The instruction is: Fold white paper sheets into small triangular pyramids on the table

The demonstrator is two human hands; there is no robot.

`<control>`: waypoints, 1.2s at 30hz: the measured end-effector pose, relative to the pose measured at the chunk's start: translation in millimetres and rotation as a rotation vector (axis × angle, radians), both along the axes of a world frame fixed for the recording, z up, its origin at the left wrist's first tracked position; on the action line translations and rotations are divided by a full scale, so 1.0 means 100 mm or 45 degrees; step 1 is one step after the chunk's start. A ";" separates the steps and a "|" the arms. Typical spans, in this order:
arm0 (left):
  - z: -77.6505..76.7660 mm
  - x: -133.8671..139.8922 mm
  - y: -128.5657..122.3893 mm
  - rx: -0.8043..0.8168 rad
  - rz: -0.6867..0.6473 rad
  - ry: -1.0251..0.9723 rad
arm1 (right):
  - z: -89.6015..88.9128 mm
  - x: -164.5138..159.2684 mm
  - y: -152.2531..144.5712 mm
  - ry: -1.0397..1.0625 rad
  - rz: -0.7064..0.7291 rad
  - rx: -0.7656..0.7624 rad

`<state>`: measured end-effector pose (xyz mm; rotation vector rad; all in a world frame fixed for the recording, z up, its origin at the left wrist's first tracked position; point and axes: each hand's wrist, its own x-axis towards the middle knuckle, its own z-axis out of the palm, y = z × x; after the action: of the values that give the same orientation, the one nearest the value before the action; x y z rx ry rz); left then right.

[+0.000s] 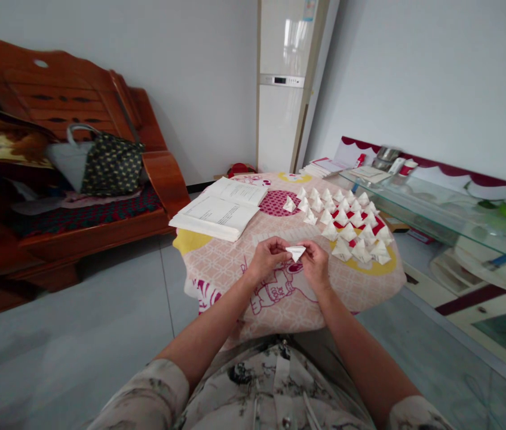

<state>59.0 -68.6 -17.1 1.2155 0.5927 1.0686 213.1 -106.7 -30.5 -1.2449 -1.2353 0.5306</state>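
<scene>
Between my two hands is a small folded paper triangle [296, 253], white with some print on it. My left hand [267, 258] pinches its left corner, and my right hand [315, 263] pinches the right one. Beyond my right hand stand rows of similar folded paper pieces [342, 232], pointed and upright on the cloth. An open book [219, 208] with printed pages lies on the far left of the table. Just past my hands is a pale printed paper strip [279, 236], partly hidden.
The round table wears a pink patterned tablecloth [226, 263]. To the right runs a glass-topped cabinet [450, 209] with cups and papers on it. A wooden sofa [77, 119] holding bags stands at the left. A tall white air conditioner [279, 119] is at the back.
</scene>
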 end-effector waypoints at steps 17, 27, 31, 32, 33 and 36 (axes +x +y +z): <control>-0.01 -0.02 0.01 -0.099 0.056 0.054 | -0.01 -0.03 0.00 0.151 0.045 -0.105; 0.04 -0.02 0.00 -0.264 0.018 0.043 | -0.01 -0.04 -0.01 -0.082 -0.002 0.038; 0.05 -0.01 0.02 -0.436 -0.051 0.098 | 0.00 -0.06 -0.02 -0.220 -0.011 0.138; 0.05 -0.01 0.03 -0.454 -0.056 0.101 | 0.00 -0.06 -0.02 -0.225 -0.001 0.152; 0.05 -0.01 0.03 -0.463 -0.061 0.097 | 0.00 -0.07 -0.02 -0.220 0.012 0.161; 0.04 -0.01 0.03 -0.464 -0.087 0.076 | -0.01 -0.07 -0.02 -0.178 0.032 0.157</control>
<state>58.3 -65.8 -12.7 0.9431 0.7503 0.8255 205.8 -108.3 -31.4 -1.1788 -1.3818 0.3846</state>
